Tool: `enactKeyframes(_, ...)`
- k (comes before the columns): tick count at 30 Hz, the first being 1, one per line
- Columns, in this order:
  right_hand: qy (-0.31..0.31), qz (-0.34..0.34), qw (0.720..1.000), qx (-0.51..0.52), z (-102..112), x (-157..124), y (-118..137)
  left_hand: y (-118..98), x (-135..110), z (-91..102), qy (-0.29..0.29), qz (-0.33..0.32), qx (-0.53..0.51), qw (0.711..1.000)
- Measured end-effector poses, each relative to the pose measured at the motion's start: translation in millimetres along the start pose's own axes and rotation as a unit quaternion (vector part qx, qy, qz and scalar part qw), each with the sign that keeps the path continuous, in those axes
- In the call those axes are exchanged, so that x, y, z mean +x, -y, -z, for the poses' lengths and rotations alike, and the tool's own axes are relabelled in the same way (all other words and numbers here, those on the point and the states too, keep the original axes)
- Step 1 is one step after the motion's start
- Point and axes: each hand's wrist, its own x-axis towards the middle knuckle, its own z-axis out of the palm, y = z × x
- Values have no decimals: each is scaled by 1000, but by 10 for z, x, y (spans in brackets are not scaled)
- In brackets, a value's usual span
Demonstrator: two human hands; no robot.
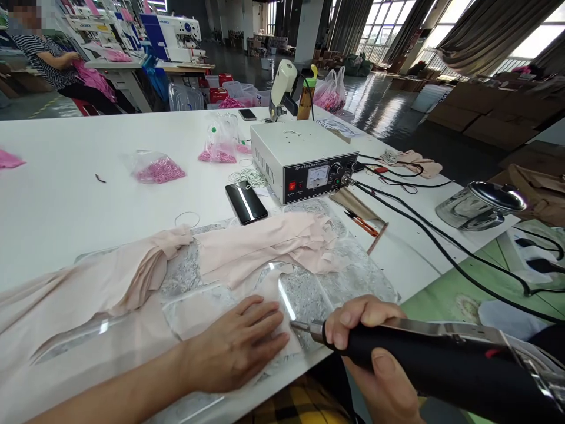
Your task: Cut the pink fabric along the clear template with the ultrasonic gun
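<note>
My left hand [241, 341] lies flat, fingers stretched, on a clear plastic template [304, 300] with pale pink fabric [194, 315] beneath it. In my right hand [375, 347] is the black body of an ultrasonic cutter [441, 359]. Its metal tip points left and meets the template's edge area just beyond my left fingertips; whether it touches the cloth I cannot tell. Behind my hands, a loose pile of pink fabric strips [265, 241] rests on a grey marbled sheet [357, 277]. More layered fabric [119, 277] spreads to the left.
A white control box [304, 153] with cables stands behind the fabric. A phone [246, 202], orange thread snips [362, 224] and a lidded glass jar [481, 206] lie about the white table [57, 206]. Bags of pink bits [159, 169] sit farther back. A person sits at far left.
</note>
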Motion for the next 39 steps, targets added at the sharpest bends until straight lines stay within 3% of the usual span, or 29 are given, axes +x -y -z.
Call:
enactKeyframes(7, -5, 13, 1000, 7, -74, 75, -29, 2, 9, 12, 1, 3, 0, 1000)
enactKeyframes(16, 32, -16, 999, -14, 33, 4, -97, 5, 10, 26, -1, 2, 0, 1000)
enactKeyframes(25, 42, -26, 999, -4, 10, -47, 97, -7, -20, 0, 17, 15, 0, 1000)
enactKeyframes(32, 34, -20, 999, 3, 29, -76, 48, 16, -13, 59, 15, 26, 10, 1000)
enactKeyframes(39, 35, -22, 999, 15, 44, -91, 31, 79, -25, 121, 67, 33, 26, 997)
